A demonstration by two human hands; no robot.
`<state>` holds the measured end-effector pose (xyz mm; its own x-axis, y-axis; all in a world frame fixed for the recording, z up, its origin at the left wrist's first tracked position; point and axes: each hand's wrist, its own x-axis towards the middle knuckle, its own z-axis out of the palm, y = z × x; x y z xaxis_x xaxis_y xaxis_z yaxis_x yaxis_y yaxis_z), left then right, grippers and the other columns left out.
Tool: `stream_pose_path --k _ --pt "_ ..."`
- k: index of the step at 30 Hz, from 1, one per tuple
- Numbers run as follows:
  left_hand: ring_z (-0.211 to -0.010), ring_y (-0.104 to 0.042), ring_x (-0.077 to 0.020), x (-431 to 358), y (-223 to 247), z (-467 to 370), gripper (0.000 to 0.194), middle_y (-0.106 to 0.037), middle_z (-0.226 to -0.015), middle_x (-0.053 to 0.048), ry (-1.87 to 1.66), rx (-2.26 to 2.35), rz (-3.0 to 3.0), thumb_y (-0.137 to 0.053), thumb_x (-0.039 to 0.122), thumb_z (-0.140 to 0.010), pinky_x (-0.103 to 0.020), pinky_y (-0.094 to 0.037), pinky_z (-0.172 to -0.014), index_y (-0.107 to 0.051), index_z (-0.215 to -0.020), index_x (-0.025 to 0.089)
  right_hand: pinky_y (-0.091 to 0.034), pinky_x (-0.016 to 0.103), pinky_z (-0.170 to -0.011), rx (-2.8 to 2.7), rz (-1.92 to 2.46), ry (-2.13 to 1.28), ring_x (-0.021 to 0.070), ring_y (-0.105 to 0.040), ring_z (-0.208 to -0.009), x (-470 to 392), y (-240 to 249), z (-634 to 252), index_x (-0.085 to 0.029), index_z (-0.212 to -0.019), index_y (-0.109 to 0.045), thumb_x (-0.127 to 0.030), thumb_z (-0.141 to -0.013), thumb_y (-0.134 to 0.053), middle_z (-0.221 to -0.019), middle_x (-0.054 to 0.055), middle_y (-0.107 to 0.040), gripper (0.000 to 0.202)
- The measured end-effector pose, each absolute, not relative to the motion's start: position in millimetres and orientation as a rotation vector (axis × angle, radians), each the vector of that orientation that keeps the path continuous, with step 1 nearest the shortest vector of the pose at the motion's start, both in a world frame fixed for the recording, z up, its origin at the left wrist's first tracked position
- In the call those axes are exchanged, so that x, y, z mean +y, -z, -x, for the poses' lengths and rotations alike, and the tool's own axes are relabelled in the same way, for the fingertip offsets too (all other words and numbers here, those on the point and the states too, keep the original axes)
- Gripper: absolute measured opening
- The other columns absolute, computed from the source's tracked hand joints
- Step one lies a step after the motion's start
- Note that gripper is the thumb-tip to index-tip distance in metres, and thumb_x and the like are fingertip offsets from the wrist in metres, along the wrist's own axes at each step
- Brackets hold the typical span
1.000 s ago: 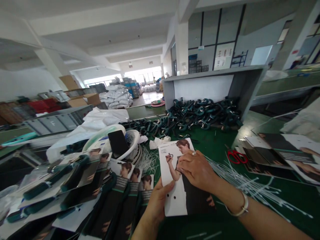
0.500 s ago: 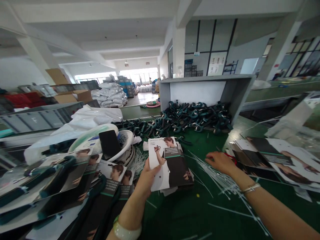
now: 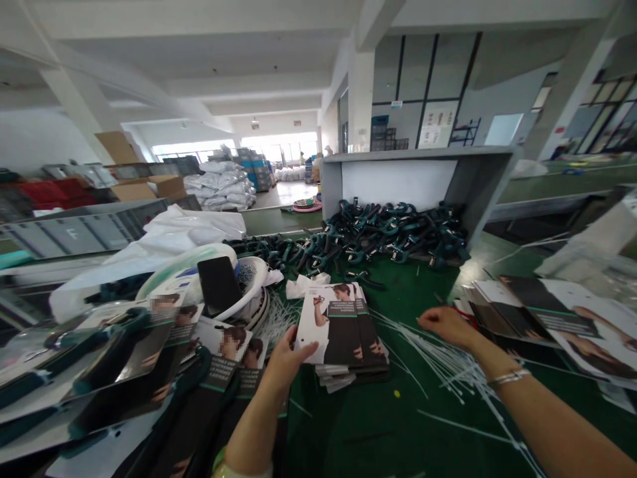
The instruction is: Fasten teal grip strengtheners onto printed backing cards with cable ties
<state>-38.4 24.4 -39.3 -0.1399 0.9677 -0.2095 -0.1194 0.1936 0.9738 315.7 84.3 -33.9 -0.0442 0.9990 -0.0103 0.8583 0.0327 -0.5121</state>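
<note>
White and black, a flat printed card (image 3: 341,332) showing a person with a raised forearm lies at the centre, over a neat stack of similar cards (image 3: 374,337). The left hand (image 3: 289,355) pinches its lower left corner, thumb on top. The right hand (image 3: 445,326), fingers curled, hovers near a loose spread of thin white plastic ties (image 3: 450,368); whether its grip holds one, I cannot tell. Everything rests on a dark green bench (image 3: 358,431). Just behind the stack sits a crumpled piece of white paper (image 3: 307,285). At far right is another pile of printed cards (image 3: 562,318). On the left, dark-green-handled tools (image 3: 196,382) lie on more printed cards, near a black rectangular phone (image 3: 219,284) leaning on a round white plastic basin (image 3: 257,279). Farther back, dark green tools heap up (image 3: 398,229) inside and before a grey bin (image 3: 490,192) tipped on its side. White sacks (image 3: 229,186) fill the distance.
</note>
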Motion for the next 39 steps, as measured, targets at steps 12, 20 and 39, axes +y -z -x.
stream_pose_path --k 12,20,39 --pt "-0.057 -0.061 -0.0134 1 30 34 0.052 -0.066 -0.09 -0.006 -1.159 1.359 -0.883 -0.071 0.033 -0.064 -0.018 -0.039 -0.039 -0.047 -0.107 0.017 -0.027 0.017 -0.035 -1.339 1.362 -0.799 0.0066 -0.041 -0.042 65 -27 -279 -0.017 -0.079 -0.059 -0.054 -0.068 -0.062 -0.056 0.0 -0.056 0.039" --pt "-0.06 -0.065 -0.0147 -16 18 28 0.05 -0.065 -0.086 -0.005 -1.133 1.109 -0.672 -0.063 0.02 -0.071 -0.018 -0.046 -0.045 -0.04 -0.115 0.018 -0.04 0.019 -0.039 -1.407 0.752 -0.992 0.0117 -0.057 -0.058 2 -47 -191 -0.024 -0.088 -0.052 -0.034 -0.085 -0.053 -0.081 0.002 -0.063 0.01" --pt "-0.058 -0.066 -0.0148 -19 22 28 0.051 -0.064 -0.084 -0.005 -1.143 1.038 -0.609 -0.063 0.022 -0.07 -0.017 -0.044 -0.042 -0.04 -0.115 0.02 -0.041 0.02 -0.042 -1.718 0.779 -1.133 0.0092 -0.052 -0.05 13 -29 -170 -0.019 -0.088 -0.054 -0.038 -0.089 -0.045 -0.067 0.001 -0.06 0.021"
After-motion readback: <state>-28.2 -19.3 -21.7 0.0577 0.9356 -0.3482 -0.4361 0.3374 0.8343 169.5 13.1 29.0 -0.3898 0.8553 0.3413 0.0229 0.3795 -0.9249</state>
